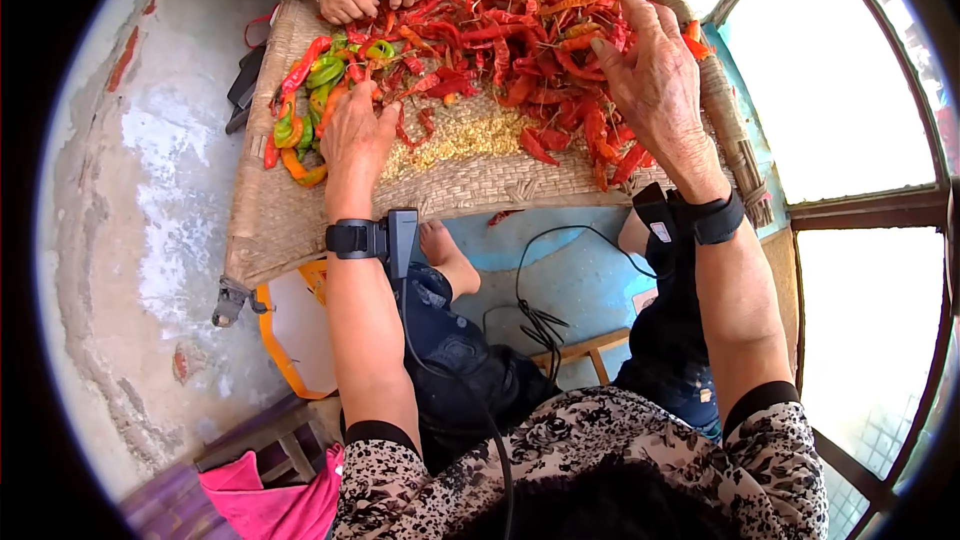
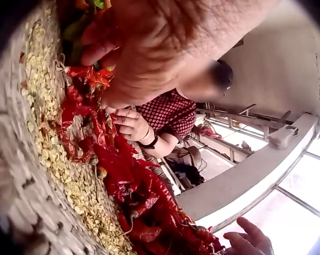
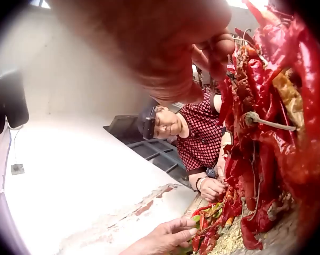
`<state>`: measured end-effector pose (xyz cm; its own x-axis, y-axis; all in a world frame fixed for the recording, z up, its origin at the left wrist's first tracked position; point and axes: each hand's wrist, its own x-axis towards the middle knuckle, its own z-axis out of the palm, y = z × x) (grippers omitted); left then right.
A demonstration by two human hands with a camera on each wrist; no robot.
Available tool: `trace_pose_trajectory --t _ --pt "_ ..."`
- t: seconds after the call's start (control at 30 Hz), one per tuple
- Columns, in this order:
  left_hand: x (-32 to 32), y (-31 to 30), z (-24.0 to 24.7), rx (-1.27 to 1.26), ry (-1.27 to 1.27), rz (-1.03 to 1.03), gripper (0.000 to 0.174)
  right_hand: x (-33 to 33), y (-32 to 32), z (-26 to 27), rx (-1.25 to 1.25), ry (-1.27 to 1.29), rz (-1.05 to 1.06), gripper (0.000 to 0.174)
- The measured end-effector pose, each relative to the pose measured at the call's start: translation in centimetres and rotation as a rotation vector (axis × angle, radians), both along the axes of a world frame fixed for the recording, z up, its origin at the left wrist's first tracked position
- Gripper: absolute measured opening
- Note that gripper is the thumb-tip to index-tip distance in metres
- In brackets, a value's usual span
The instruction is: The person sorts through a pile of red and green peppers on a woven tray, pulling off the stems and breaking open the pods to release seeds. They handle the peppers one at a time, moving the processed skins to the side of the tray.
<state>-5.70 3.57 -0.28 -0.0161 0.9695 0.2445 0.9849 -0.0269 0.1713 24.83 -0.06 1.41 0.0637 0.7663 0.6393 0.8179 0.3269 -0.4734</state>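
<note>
Spreading wide, our right hand [image 1: 662,85] is reaching over red peppers [image 1: 497,32] on woven matting [image 1: 480,182]; our left hand's [image 1: 357,140] grip, we can't tell. They're looking light, brittle, best pinched by stems [image 3: 274,125].

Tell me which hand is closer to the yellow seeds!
The left hand. It is just beside the yellow seeds. The right hand is farther off on the other side, with red peppers between it and the seeds.

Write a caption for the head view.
Left hand and right hand over red peppers, pale seeds on woven matting, another person's hands opposite.
</note>
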Motion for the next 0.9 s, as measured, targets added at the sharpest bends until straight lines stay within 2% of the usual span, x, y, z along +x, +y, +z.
trace_pose_trajectory --t 0.07,0.1,0.13,0.27,0.33,0.4,0.5,0.63,0.73,0.8,0.83,0.9 --pt "0.5 0.4 -0.1 -0.173 0.02 0.025 0.05 -0.4 -0.3 0.2 -0.019 0.004 0.016 0.049" --pt "0.5 0.7 -0.3 -0.179 0.07 -0.009 0.055 -0.6 -0.6 0.3 -0.028 -0.032 0.087 0.047" --pt "0.5 1.1 -0.5 -0.176 0.073 -0.011 0.055 -0.9 -0.8 0.5 -0.038 -0.069 0.16 0.045" --pt "1.3 1.8 -0.6 -0.206 0.103 0.036 0.05 -1.5 -1.0 0.7 -0.108 -0.04 0.23 0.038" --pt "0.8 2.3 -1.3 -0.193 0.008 -0.153 0.045 -1.5 -1.0 0.7 -0.059 -0.054 0.265 0.037" --pt "1.4 1.8 -1.4 -0.15 -0.136 -0.294 0.037 -1.8 -1.1 0.6 -0.117 -0.046 0.285 0.037" --pt "3.2 0.0 -0.4 -0.114 -0.132 -0.435 0.035 -2.1 -1.1 0.2 -0.086 -0.07 0.292 0.032" --pt "4.8 -2.2 0.7 -0.055 -0.247 -0.533 0.034 -3.0 -1.2 -0.6 -0.051 -0.091 0.365 0.03" --pt "5.4 -3.1 1.0 -0.013 -0.347 -0.588 0.043 -3.6 -1.3 -1.1 -0.091 -0.138 0.415 0.032" --pt "5.9 -3.5 1.0 0.119 -0.457 -0.6 0.055 -4.0 -1.3 -1.5 -0.107 -0.186 0.436 0.035" --pt "6.0 -3.6 1.2 0.12 -0.458 -0.603 0.055 -4.3 -1.3 -1.5 -0.139 -0.174 0.432 0.038" --pt "6.2 -3.9 1.6 -0.059 -0.455 -0.515 0.063 -4.6 -1.4 -1.7 -0.128 -0.158 0.43 0.039"
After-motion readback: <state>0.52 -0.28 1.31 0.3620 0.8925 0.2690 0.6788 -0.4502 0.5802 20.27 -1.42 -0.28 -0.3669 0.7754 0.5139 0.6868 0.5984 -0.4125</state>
